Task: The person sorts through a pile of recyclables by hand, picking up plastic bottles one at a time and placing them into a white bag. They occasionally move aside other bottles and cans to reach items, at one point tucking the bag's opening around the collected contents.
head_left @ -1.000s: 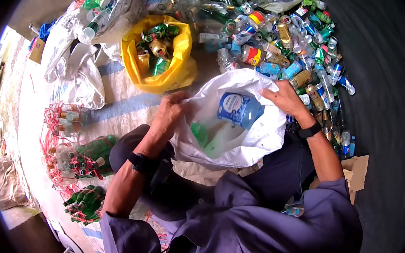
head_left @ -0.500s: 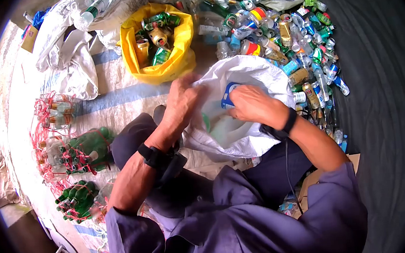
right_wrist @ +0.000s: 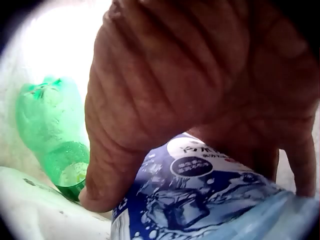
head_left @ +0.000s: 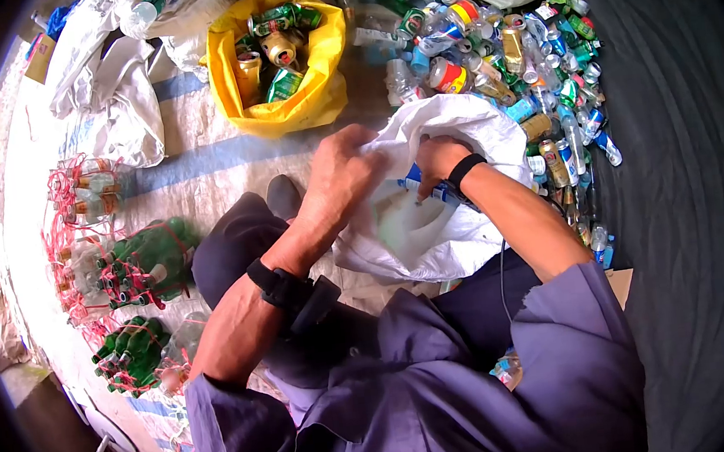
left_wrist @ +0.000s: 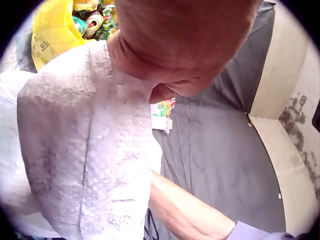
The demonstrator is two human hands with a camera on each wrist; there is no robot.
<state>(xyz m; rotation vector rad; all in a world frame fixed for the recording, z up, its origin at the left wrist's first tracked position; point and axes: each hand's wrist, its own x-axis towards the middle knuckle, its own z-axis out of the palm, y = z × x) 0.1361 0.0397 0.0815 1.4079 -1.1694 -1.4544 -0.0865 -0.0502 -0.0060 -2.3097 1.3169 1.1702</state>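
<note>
A white woven sack (head_left: 481,241) lies mouth-up over the person's lap. Its left rim is pinched by the left hand (head_left: 341,174), whose thumb and fingers fold over the weave (left_wrist: 85,145) in the left wrist view. Inside the sack, the right hand (head_left: 445,159) has its thumb and fingers round a blue-labelled plastic bottle (right_wrist: 200,195); the fingertips are partly hidden behind it. A green plastic bottle (right_wrist: 52,120) lies in the sack beside the right thumb.
A yellow bag (head_left: 282,116) of cans stands beyond the sack. Mixed bottles and cans (head_left: 529,62) spread at the upper right. Green bottles (head_left: 134,348) tied with red string sit at the left, and black cloth (head_left: 682,195) covers the right side.
The right hand has gone from the sack's right rim down into the sack and round the blue-labelled bottle. The left hand, still on the rim, has moved a little right and up.
</note>
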